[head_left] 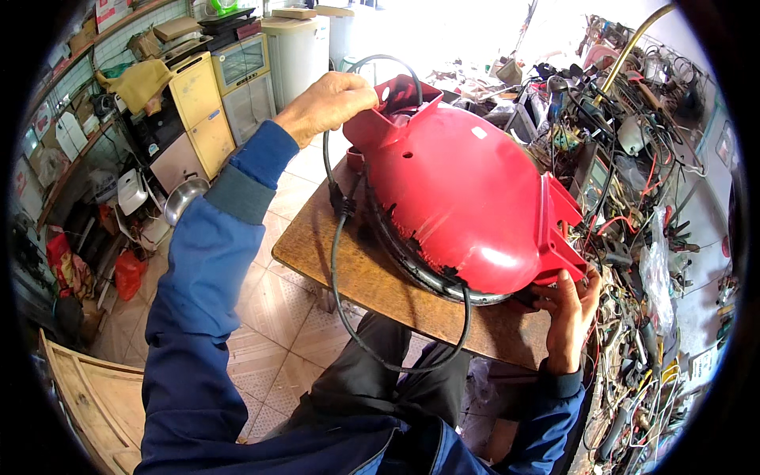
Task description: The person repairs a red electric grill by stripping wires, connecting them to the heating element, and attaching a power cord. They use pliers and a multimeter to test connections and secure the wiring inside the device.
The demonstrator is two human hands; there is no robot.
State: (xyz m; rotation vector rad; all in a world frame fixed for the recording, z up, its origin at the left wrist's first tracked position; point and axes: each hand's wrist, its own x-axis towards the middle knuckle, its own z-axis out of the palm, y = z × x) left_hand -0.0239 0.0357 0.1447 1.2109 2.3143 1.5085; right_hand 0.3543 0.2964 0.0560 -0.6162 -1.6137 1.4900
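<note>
A red, dome-shaped appliance housing [455, 190] rests tilted on a small wooden table [313, 249] in front of me. Its lower rim is black and ragged, with a metallic edge beneath. Bracket-like handles jut from its two sides. My left hand [328, 103] is closed on the upper-left handle, some fingertips hidden behind it. At the lower-right handle, my right hand [568, 317] grips the edge with the thumb on top and fingers curled underneath. A black power cord [348, 317] loops from the upper left across my lap to the rim.
Heaped wires, tools and parts [633, 348] crowd the bench along my right and the far side. A yellow cabinet [202, 111] stands left, near a metal pot [186, 194] and a red plastic bag [129, 273]. Wooden furniture [87, 396] sits at lower left.
</note>
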